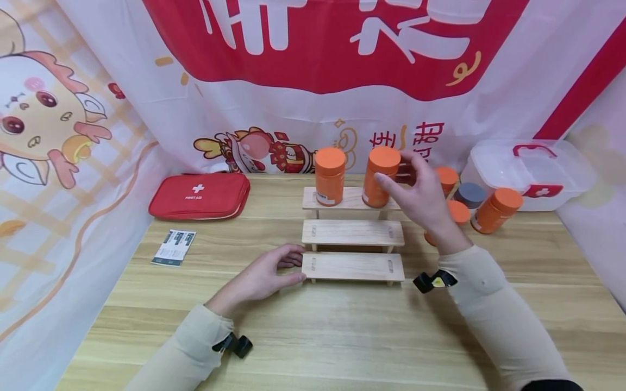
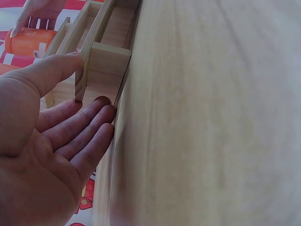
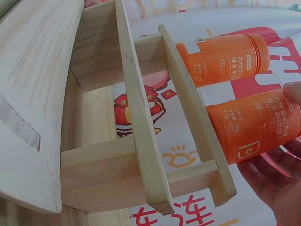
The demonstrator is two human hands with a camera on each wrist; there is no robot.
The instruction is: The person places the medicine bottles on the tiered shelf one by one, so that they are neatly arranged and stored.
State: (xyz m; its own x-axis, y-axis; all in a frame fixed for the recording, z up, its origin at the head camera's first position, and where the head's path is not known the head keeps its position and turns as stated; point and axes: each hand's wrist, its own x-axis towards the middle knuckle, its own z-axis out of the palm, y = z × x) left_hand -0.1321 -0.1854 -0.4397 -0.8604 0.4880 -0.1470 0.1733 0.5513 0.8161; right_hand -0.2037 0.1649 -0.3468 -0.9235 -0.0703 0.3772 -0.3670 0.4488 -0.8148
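Note:
A three-tier wooden step shelf (image 1: 353,266) stands on the table. My left hand (image 1: 264,274) pinches the left end of its lowest board, with the thumb on one edge and the index finger on the opposite one in the left wrist view; the other fingers reach out alongside. On the top board, my right hand (image 1: 420,190) holds an orange supplement bottle (image 1: 379,179) near its cap, thumb in front and fingers behind. A second orange bottle (image 1: 330,178) stands upright to its left. Both labels face the right wrist view, where the held bottle (image 3: 256,125) has its base at the board.
Right of the shelf are more orange bottles (image 1: 496,210) and a grey-capped container (image 1: 470,195). Behind them is a translucent first-aid box (image 1: 489,163) with a red handle. A red first-aid pouch (image 1: 200,198) and a printed card (image 1: 174,247) lie at left. Printed cloth hangs behind.

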